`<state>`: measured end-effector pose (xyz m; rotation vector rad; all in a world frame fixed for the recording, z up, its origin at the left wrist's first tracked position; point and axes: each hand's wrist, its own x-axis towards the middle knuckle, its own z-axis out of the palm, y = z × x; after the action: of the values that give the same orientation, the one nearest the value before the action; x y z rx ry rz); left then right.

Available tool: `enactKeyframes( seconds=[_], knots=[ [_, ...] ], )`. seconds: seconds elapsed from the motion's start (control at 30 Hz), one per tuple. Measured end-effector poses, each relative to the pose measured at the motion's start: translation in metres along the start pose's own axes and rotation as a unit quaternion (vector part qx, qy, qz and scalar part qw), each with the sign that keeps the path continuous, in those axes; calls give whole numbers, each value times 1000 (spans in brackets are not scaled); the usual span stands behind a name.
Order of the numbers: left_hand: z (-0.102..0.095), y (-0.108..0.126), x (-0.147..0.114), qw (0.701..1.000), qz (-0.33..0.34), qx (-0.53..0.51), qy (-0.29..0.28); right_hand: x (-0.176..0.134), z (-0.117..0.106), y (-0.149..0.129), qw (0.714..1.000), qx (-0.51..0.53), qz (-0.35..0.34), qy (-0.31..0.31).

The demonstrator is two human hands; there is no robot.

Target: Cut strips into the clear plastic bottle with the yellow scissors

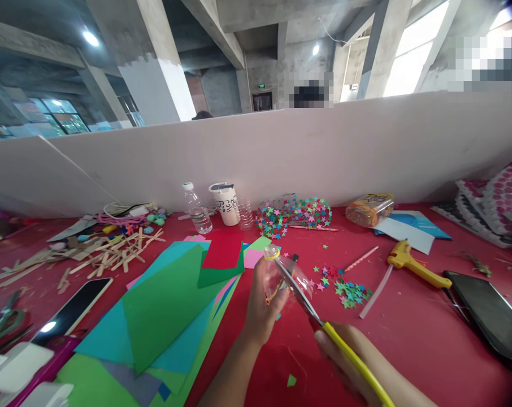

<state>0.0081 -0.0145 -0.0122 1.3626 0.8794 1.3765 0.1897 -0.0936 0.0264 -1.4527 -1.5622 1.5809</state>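
Note:
Closed around a clear plastic bottle piece (298, 276) with a narrow neck, my left hand (260, 302) is just right of the middle of the view. A yellow ring sits below the bottle's mouth. My right hand (345, 345) grips yellow-handled scissors (303, 299). Their metal blades slant up and left across the bottle piece, with the tip near its neck. Whether the blades touch the plastic I cannot tell. Colourful paper stars (351, 294) lie on the table to the right of the bottle piece.
Coloured paper sheets (166, 305), a phone (73, 308) and wooden sticks (120, 251) lie left. A water bottle (199, 212), a cup (225, 206) and star-filled containers (313, 212) stand along the white partition (239, 150). A yellow glue gun (417, 268) and dark tablet-like device (489, 311) lie right.

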Motion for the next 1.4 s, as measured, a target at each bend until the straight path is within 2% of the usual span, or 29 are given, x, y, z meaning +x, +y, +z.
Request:
enactKeyframes(
  seconds=[0.17, 0.23, 0.33, 0.43, 0.7, 1.17, 1.4],
  knots=[
    [-7, 10, 16, 995, -28, 3, 97, -8, -1, -6, 1000, -4, -14, -22],
    [-15, 13, 24, 985, -37, -42, 165, -10, -4, -6, 998, -33, -40, -21],
    [-24, 15, 32, 970, -46, -129, 202, -10, -9, -3, 995, -74, -70, -3],
    [-24, 14, 31, 963, -63, -175, 196, -8, -14, 2, 991, -107, -80, 2],
    [-11, 15, 26, 959, -96, -209, 164, -2, -15, 8, 979, -191, -76, -9],
    [-2, 15, 18, 971, -113, -175, 118, -5, -15, 2, 986, -146, -83, -20],
    [0, 17, 17, 970, -123, -168, 129, -4, -14, 4, 986, -151, -77, -12]
  ],
)
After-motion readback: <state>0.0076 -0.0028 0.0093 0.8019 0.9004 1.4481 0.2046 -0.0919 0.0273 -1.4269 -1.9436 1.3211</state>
